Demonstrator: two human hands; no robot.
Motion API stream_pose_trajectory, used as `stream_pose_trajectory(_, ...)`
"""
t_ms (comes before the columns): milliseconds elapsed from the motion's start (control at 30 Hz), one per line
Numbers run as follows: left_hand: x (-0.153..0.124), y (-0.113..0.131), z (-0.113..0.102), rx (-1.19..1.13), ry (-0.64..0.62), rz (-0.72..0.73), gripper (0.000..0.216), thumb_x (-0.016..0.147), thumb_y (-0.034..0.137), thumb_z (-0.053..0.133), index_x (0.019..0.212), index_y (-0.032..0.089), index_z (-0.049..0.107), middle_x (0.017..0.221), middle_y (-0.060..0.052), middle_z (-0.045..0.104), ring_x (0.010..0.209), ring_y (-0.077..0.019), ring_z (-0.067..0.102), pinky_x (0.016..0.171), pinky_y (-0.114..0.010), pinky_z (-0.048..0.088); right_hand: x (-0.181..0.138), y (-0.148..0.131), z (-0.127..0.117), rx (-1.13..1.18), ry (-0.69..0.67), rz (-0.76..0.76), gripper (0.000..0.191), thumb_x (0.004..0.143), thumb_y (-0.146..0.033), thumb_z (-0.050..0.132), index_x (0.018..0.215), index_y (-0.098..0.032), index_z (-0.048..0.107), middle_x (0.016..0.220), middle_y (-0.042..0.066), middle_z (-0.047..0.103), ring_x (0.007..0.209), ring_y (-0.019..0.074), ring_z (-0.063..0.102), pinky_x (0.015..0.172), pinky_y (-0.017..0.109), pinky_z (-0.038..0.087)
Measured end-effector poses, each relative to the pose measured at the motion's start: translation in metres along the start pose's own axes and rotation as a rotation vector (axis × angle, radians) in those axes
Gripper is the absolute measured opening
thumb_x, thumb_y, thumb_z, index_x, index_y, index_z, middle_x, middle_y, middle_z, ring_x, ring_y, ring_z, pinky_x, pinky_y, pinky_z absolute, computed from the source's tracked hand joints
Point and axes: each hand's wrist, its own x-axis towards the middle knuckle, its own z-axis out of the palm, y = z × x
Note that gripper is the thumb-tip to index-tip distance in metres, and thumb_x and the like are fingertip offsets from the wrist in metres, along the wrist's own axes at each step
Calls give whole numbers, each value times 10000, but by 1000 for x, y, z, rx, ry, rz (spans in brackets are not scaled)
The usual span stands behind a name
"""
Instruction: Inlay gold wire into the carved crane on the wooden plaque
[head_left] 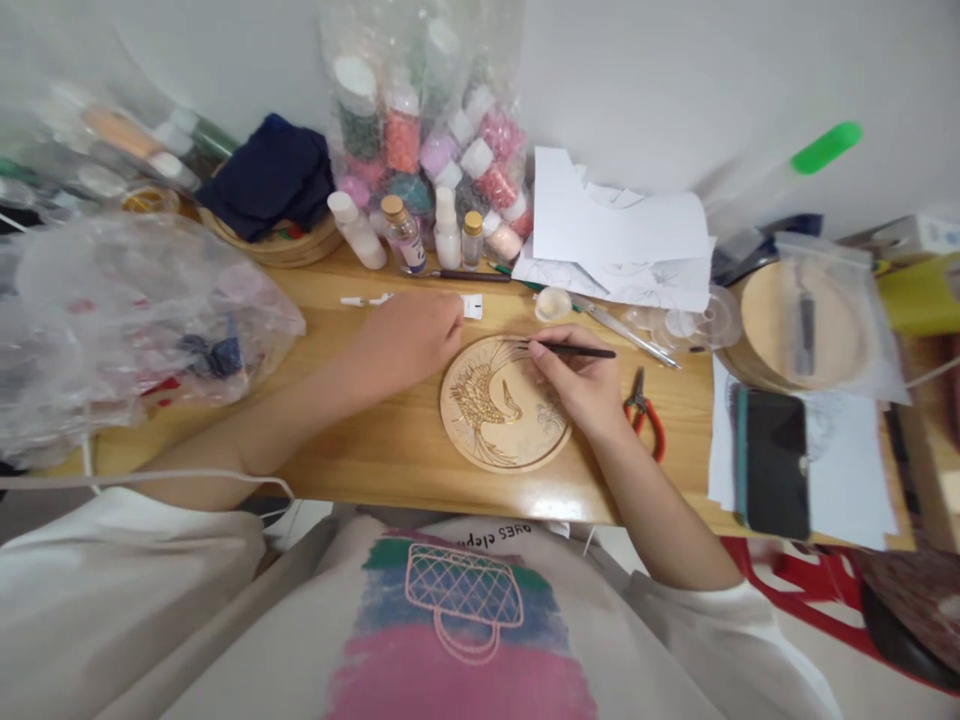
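Note:
A round wooden plaque (480, 452) lies on the table with a bird outlined in gold wire (480, 400) and fine drawn lines around it. My right hand (581, 375) rests over the plaque's right side, its fingers pinched around slim black tweezers (577, 350) whose fine tip points left over the upper part. At the plaque's upper left edge, my left hand (420, 340) is closed with the fingers curled under. What it holds, if anything, is hidden. A white label strip (472, 306) shows just beyond its knuckles.
Red-handled pliers (646, 415) lie right of the plaque. Behind are a small white cup (553, 303), a silver pen-like tool (630, 333), small bottles (405, 235) and a bag of coloured jars (427, 140). A phone (776, 460) sits on papers; plastic bags (150, 310) fill the left.

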Motion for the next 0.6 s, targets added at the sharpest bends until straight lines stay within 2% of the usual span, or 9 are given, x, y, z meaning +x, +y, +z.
stream_pose_trajectory(133,-24,-18,4,-331,14,-55,113,862,173,510,858,175,623,811,-29,712,697,-160,634,657,-273,487,-1,0,-1,19,54,-18,124,760,-330,749,802,-225,700,770,9,682,678,143,620,590,289,510)
stream_pose_trajectory(233,-37,-34,22,-666,14,-88,90,851,213,509,836,186,593,746,-19,685,610,-137,603,587,-256,484,0,0,0,31,95,-2,93,752,-301,757,790,-231,707,730,-5,667,605,122,587,542,274,485)
stream_pose_trajectory(300,-43,-43,35,-790,17,-97,124,855,252,505,897,185,600,731,-21,671,563,-133,587,556,-263,484,1,2,0,42,123,-2,107,743,-310,770,785,-235,707,689,-17,650,546,107,558,501,263,463)
stream_pose_trajectory(433,-53,-47,51,-739,98,-49,224,858,276,508,999,182,654,766,-17,675,583,-130,569,575,-266,470,-1,2,0,19,152,-19,123,759,-336,775,805,-246,704,676,-25,648,527,105,559,493,264,468)
stream_pose_trajectory(600,-73,-34,55,-661,154,-26,173,856,212,528,928,191,684,735,18,668,591,-102,552,617,-227,445,-16,-8,-1,-58,222,-50,74,786,-275,766,819,-234,715,692,-27,676,557,116,602,519,263,495)
